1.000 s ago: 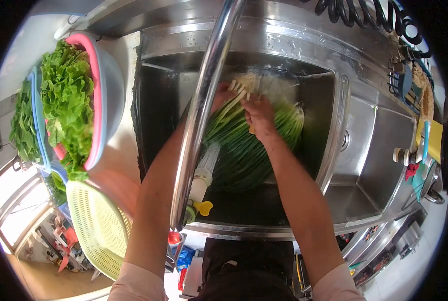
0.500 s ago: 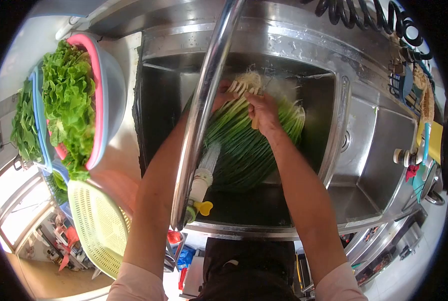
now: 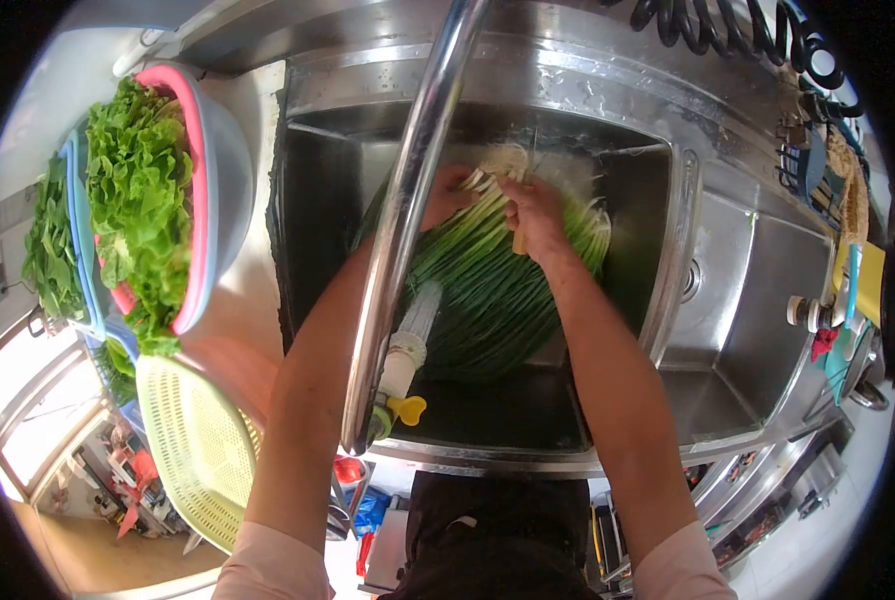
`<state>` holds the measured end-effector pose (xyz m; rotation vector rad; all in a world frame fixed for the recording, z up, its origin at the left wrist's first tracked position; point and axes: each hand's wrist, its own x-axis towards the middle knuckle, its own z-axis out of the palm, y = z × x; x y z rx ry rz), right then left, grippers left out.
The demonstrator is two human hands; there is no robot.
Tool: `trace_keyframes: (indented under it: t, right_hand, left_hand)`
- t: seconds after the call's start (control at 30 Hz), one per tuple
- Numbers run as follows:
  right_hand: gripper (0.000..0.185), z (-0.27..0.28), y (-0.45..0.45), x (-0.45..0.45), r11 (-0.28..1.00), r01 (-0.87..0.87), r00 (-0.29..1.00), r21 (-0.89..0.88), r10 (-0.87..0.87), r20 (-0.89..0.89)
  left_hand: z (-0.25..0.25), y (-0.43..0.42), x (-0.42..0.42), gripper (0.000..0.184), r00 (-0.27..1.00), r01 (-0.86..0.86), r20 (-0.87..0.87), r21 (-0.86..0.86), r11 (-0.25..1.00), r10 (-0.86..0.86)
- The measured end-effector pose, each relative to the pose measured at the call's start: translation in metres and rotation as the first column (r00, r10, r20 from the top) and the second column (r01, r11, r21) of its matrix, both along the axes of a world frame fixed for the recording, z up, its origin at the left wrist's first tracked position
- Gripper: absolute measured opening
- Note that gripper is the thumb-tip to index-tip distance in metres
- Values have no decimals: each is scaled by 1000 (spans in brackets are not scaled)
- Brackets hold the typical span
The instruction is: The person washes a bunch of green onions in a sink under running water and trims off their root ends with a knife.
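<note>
Many green onions lie in the large sink basin, white root ends toward the back and green leaves toward the front. My left hand, partly behind the metal faucet pipe, is closed on some stalks near their white ends. My right hand is closed around what looks like a small knife; its yellowish handle end sticks out below the palm, and a thin blade seems to point to the back beside the roots. Water runs from the faucet nozzle onto the leaves.
At the left stand a pink-rimmed tub of leafy lettuce, a blue container with other greens and a yellow perforated basket. A second basin is at the right. The pipe crosses above my left arm.
My right hand has moved a little right along the white ends, with the knife still in it. My left hand has shifted slightly and stays on the stalks.
</note>
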<state>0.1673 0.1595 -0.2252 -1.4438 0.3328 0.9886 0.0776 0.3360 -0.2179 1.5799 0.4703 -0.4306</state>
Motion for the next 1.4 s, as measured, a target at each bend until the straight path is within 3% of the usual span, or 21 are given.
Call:
trace_keyframes:
  t: [0.07, 0.17, 0.27, 0.37, 0.47, 0.57, 0.67, 0.7, 0.8, 0.83, 0.93, 1.03, 1.13, 1.17, 1.23, 1.37, 1.4]
  right_hand:
    - [35, 4, 1, -1, 1000, 10, 1000, 17, -10, -26]
    - [32, 7, 4, -1, 999, 17, 998, 44, -14, -55]
    - [27, 11, 4, -2, 999, 5, 997, 51, -1, -78]
    - [24, 13, 4, 0, 998, -25, 996, 56, 30, -80]
    - [23, 15, 5, 3, 996, -61, 994, 67, 66, -87]
    - [23, 14, 7, 6, 995, -80, 993, 67, 85, -83]
    - [20, 17, 9, 4, 995, -63, 994, 82, 70, -85]
    - [19, 21, 9, 3, 994, -53, 994, 93, 61, -93]
    - [18, 25, 11, 4, 995, -60, 992, 73, 68, -108]
    - [17, 23, 10, 5, 996, -69, 991, 59, 75, -112]
    - [18, 22, 10, 4, 994, -29, 991, 101, 42, -128]
    - [24, 20, 8, 4, 993, -95, 989, 77, 103, -110]
    - [37, 23, 2, 12, 957, -221, 966, 189, 242, -95]
    - [39, 28, 0, 15, 941, -338, 941, -3, 338, 25]
    - [45, 60, -2, 19, 795, -451, 807, -405, 557, 194]
    - [48, 72, -19, 6, 752, -370, 541, -545, 651, 532]
    - [48, 78, -20, 0, 751, -385, 499, -537, 659, 563]
  left_hand:
    - [18, -5, 5, 42, 1000, 14, 6, -36, 999, -13]
    - [20, -10, 7, 43, 990, -128, 38, -98, 987, 132]
    - [22, -8, 10, 40, 1000, -24, 10, 23, 999, 24]
    - [27, -15, 6, 38, 992, -122, -47, -152, 981, 116]
    - [21, -13, 6, 35, 986, -94, 120, -161, 983, 114]
    - [11, -14, 7, 34, 975, -191, 104, -73, 979, 198]
    - [3, -17, 8, 33, 977, -157, 126, -114, 981, 171]
    - [1, -16, 6, 38, 977, -120, 172, -56, 991, 128]
    - [39, -17, 11, 46, 998, 40, 43, 89, 995, -44]
    - [36, -16, 10, 51, 995, 61, 71, 49, 997, -65]
    - [33, -16, 6, 50, 999, 21, 37, -14, 1000, -20]
    - [41, -14, 7, 43, 997, 38, -61, -141, 989, -47]
    - [15, -13, 7, 33, 989, 138, 107, -385, 913, -104]
    - [6, -12, 7, 31, 995, 98, 32, -287, 953, -93]
    - [-6, -11, 7, 26, 992, 38, -114, -73, 997, -47]
    - [-32, -5, 1, 30, 995, -26, -95, -39, 999, 22]
    - [-33, -6, 1, 31, 998, 2, -56, 93, 996, 3]
